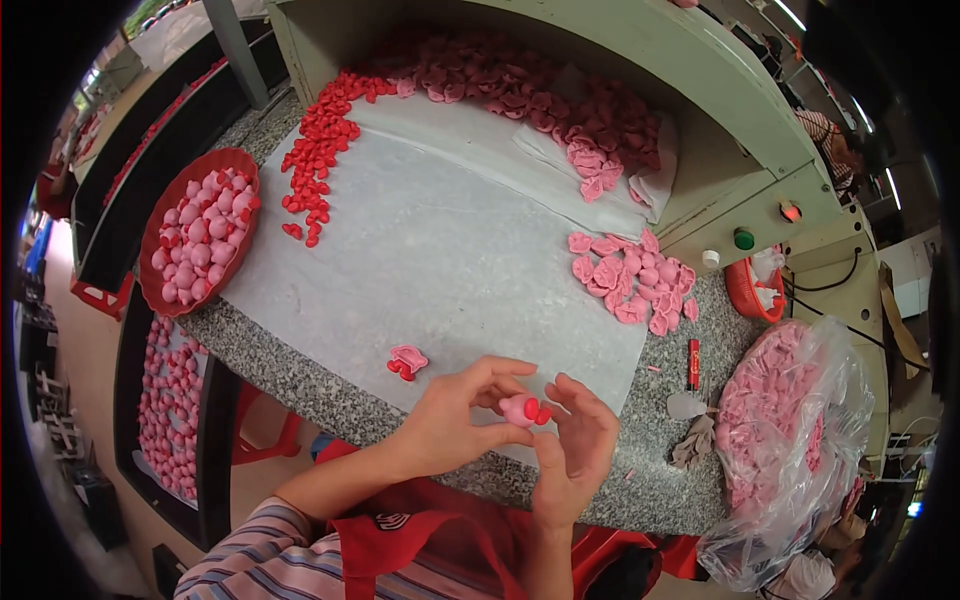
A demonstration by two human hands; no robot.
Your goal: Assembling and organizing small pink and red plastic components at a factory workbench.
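Observation:
A small pink figure with glossy red parts (518, 408) is pinched between the thumb and fingers of my left hand (455, 415), above the near edge of the white paper sheet (420, 240). Just right of it, my right hand (582, 435) has its thumb and fingers apart, curved around the red end. Whether a fingertip touches the red part, I cannot tell. Left of my hands, a pink shell-like piece (408, 354) lies on the paper against some red pieces (401, 370).
Red pieces (325, 145) and pink pieces (635, 280) lie in piles on either side. At far left stands a red bowl (250, 185) of pink-red figures. A plastic bag (830, 420) of pink pieces, a small bottle (685, 405) and a red tube (693, 365) sit right. The grey-green housing (700, 90) rises behind.

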